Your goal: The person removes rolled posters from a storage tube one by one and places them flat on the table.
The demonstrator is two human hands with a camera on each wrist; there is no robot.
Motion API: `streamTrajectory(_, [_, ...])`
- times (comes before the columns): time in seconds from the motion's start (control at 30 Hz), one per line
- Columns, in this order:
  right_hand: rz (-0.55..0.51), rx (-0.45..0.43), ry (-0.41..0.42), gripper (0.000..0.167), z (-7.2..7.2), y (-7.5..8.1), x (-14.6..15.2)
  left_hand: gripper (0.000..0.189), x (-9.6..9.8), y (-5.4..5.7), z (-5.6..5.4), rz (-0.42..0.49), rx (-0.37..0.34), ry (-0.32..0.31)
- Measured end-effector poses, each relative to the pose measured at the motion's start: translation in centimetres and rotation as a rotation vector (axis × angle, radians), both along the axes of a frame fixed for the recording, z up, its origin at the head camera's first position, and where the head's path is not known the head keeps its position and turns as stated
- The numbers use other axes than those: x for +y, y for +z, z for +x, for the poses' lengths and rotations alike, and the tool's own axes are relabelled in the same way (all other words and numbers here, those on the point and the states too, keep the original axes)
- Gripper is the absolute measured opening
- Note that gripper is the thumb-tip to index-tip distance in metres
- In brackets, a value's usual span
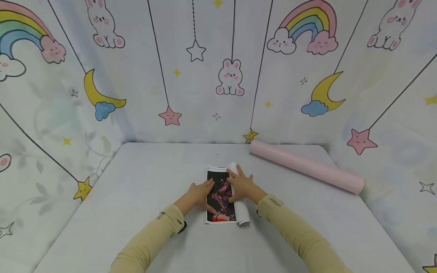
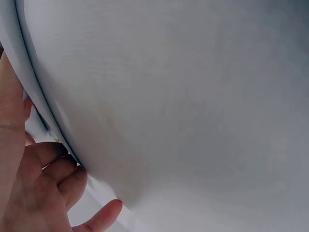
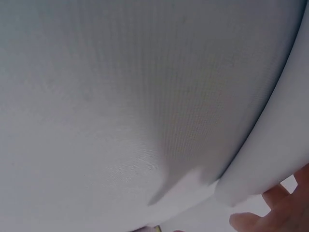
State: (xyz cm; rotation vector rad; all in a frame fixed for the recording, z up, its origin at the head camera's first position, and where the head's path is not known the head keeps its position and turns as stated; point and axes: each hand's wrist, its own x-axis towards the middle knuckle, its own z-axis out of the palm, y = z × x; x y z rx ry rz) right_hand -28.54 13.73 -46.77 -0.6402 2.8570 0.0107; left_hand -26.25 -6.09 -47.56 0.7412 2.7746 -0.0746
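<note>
A printed sheet (image 1: pixel 218 201) with a dark picture in pink and red lies on the table, its right side rolled into a white paper roll (image 1: pixel 242 212). My left hand (image 1: pixel 201 195) rests on the sheet's left edge, fingertips and thumb on the dark print. With spread fingers my right hand (image 1: pixel 243 185) presses over the roll, fingertips reaching onto the picture. The left wrist view has the fingers (image 2: pixel 72 191) of that hand at the sheet's edge. In the right wrist view, part of the right hand (image 3: pixel 280 212) shows beside the curved white paper roll (image 3: pixel 270 159).
A long pink roll (image 1: pixel 307 165) lies slantwise at the back right of the white table (image 1: pixel 136 182). Behind and at both sides stand walls covered in cartoon-print fabric (image 1: pixel 201 83).
</note>
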Motion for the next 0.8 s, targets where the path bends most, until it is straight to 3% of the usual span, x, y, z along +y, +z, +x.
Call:
streamTrajectory(0.4, [0.009,0.006,0.002,0.076,0.6,1.0,0.0,0.119,-0.8,0.3,-0.2,-0.029,-0.007,-0.005])
streamTrajectory(0.8, [0.096,0.039,0.02,0.076,0.5,0.6,-0.1,0.118,-1.4,0.1,-0.2,-0.024,-0.024,-0.007])
